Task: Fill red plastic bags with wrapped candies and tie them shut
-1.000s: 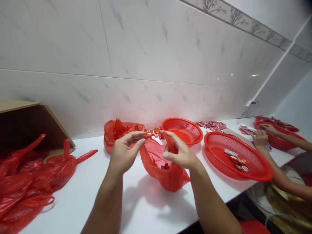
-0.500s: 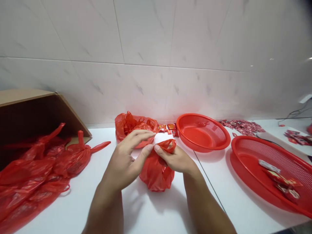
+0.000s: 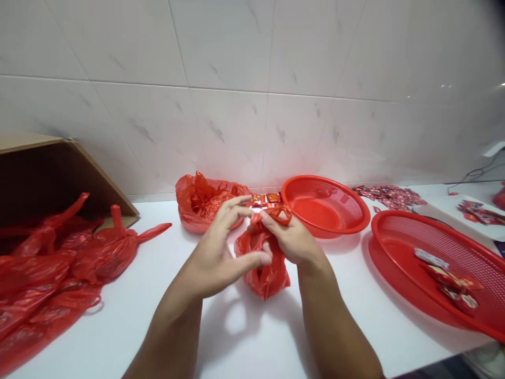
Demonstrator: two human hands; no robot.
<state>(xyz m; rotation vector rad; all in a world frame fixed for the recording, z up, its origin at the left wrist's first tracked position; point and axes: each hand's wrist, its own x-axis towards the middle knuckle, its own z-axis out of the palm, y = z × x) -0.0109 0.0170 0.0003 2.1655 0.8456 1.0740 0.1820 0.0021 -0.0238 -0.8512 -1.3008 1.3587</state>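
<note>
A small red plastic bag [image 3: 267, 279] is in front of me at the middle of the table, its top gathered into loops. My right hand [image 3: 294, 239] pinches the upper part of this bag, with some fingers behind the film. Beside it on the left, my left hand [image 3: 226, 250] has its thumb and fingers spread apart. Its fingertips are close to the bag's top; whether they touch the film I cannot tell. What lies inside the bag is hidden.
Tied red bags [image 3: 79, 263] lie on the left by an open cardboard box [image 3: 98, 181]. Behind my hands is an opened red bag [image 3: 189, 205]. Right stand a round red basket [image 3: 315, 229] and a larger one [image 3: 389, 252] holding packets. Small red packets [image 3: 390, 197] lie near the wall.
My left hand has lowered its thumb and opened wider. The bag's top has been drawn into a loop by my right hand. The view has shifted slightly.
</note>
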